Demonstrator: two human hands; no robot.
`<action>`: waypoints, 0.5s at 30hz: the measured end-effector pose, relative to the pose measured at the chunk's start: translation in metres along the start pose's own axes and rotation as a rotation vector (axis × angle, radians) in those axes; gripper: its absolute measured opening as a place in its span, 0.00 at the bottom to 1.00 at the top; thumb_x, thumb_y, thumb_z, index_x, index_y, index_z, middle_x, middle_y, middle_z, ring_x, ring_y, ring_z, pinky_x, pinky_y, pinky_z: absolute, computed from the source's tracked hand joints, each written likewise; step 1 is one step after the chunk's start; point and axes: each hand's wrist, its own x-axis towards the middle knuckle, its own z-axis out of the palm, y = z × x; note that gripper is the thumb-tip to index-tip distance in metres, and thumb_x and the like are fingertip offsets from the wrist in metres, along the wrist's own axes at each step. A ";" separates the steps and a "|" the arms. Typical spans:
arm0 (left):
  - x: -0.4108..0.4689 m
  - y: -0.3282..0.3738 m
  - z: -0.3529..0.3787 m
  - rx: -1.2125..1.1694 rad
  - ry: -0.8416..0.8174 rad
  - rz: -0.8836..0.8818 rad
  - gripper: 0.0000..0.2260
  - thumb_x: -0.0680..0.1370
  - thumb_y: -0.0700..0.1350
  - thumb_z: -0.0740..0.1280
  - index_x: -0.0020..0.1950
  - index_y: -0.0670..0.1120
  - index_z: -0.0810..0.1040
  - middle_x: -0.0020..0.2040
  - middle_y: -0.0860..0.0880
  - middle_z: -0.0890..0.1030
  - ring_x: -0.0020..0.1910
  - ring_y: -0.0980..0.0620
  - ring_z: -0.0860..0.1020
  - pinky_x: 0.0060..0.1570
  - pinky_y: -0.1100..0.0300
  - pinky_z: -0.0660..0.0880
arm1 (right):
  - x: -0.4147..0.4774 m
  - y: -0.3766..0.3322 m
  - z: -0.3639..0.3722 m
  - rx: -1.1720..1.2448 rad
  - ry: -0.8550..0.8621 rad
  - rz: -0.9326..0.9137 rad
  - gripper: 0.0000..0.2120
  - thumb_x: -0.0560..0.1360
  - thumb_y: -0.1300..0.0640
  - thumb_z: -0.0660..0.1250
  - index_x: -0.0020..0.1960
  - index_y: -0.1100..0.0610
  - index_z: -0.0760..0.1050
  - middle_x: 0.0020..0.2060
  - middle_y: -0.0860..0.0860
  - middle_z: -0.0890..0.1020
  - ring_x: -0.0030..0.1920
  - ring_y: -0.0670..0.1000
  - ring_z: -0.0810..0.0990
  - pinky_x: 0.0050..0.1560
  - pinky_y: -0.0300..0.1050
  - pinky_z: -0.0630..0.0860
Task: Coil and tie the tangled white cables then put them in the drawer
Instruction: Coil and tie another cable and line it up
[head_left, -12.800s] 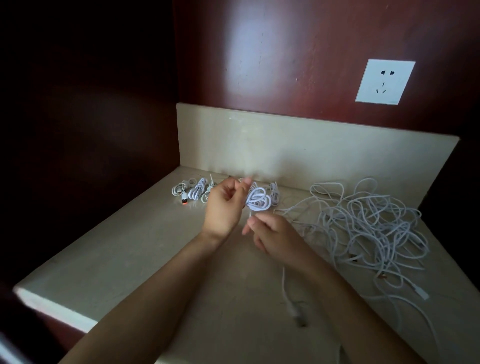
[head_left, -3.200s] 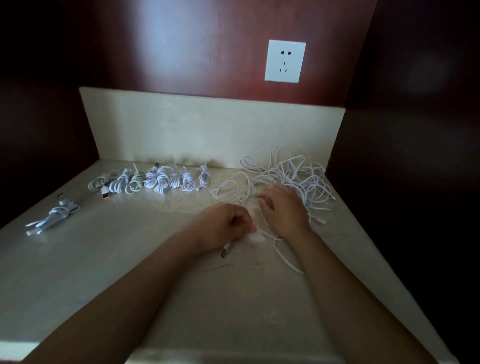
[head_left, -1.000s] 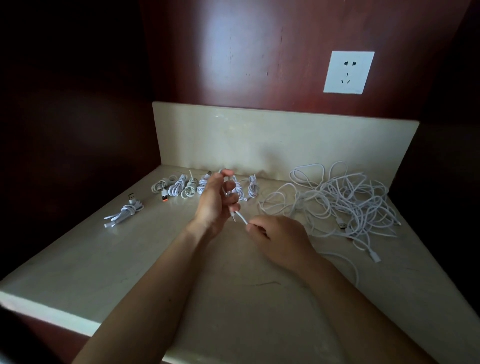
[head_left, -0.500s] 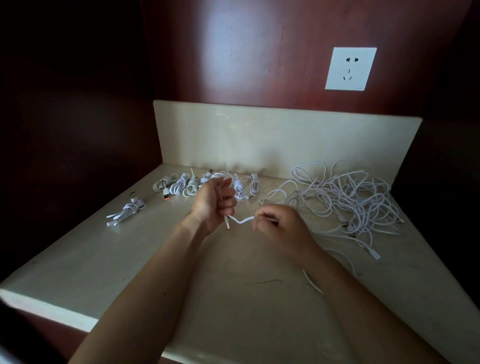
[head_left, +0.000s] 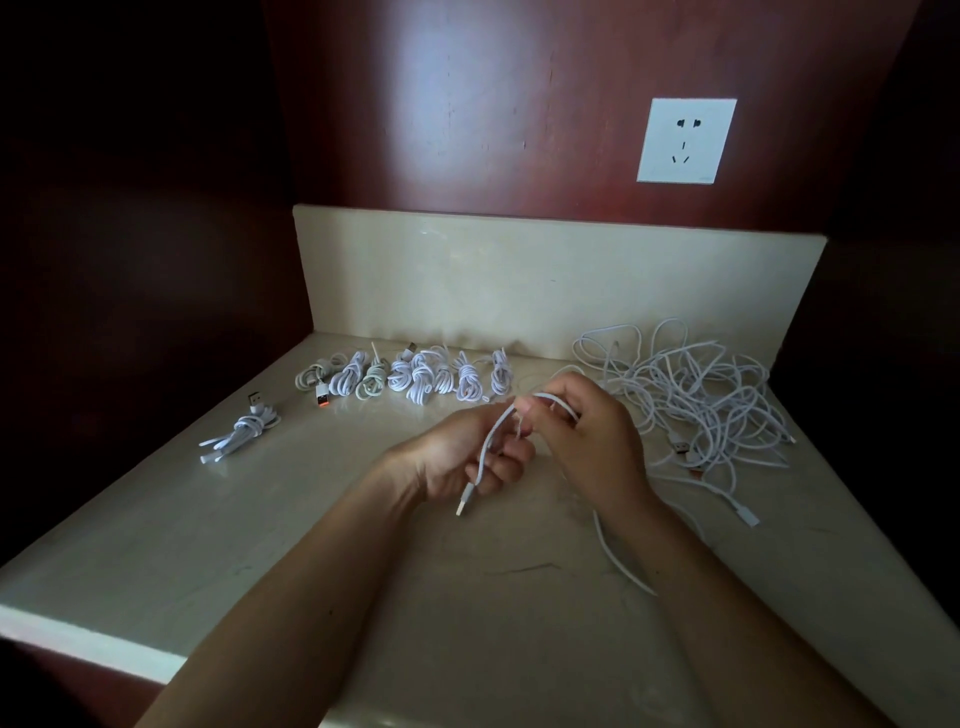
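From the head camera we saw that the 2 hands had closed up since 0.5 s earlier: then they were apart with a short stretch of line sagging between them, and now the right hand (head_left: 587, 441) had come across until its fingertips met those of the left hand (head_left: 467, 457), both held a little lower over the counter (head_left: 260, 545). The white cable (head_left: 485, 457) no longer sagged between them but arched in a small loop over the top of the meeting fingers. The rest of the scene lay as before. The left hand's fingers were curled inward round the cable, which ran down across them to a plug (head_left: 464, 504) hanging free just below the hand. The right hand's thumb and forefinger were pinched on the top of the loop, its other fingers bent loosely behind; how tightly they pressed we could not tell. From under the right wrist the cable trailed back along the counter. The tangled pile (head_left: 696, 400) lay at the far right, near the right hand. The row of tied coils (head_left: 415, 376) sat along the pale upstand (head_left: 519, 280), and 1 separate coil (head_left: 241, 431) lay well to the left. A wall socket (head_left: 685, 140) sat on the wall above.
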 end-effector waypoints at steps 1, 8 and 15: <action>0.001 0.000 0.002 0.022 -0.015 -0.015 0.17 0.82 0.57 0.50 0.39 0.50 0.65 0.29 0.54 0.61 0.20 0.62 0.59 0.18 0.71 0.49 | 0.000 0.001 -0.001 -0.014 -0.005 0.008 0.14 0.71 0.40 0.64 0.39 0.50 0.74 0.35 0.43 0.82 0.38 0.46 0.79 0.43 0.52 0.76; -0.006 0.004 0.005 0.160 -0.024 -0.019 0.19 0.76 0.65 0.53 0.38 0.51 0.66 0.23 0.55 0.58 0.19 0.61 0.56 0.18 0.71 0.49 | 0.001 0.006 0.007 -0.059 -0.075 0.062 0.13 0.72 0.41 0.57 0.43 0.49 0.73 0.35 0.42 0.82 0.39 0.46 0.80 0.46 0.55 0.76; -0.001 -0.001 0.011 0.359 0.211 0.237 0.21 0.84 0.56 0.50 0.34 0.49 0.63 0.23 0.52 0.61 0.21 0.56 0.57 0.20 0.66 0.54 | -0.002 0.008 0.004 -0.186 -0.105 0.006 0.09 0.81 0.50 0.53 0.52 0.51 0.71 0.39 0.47 0.78 0.43 0.53 0.78 0.44 0.51 0.73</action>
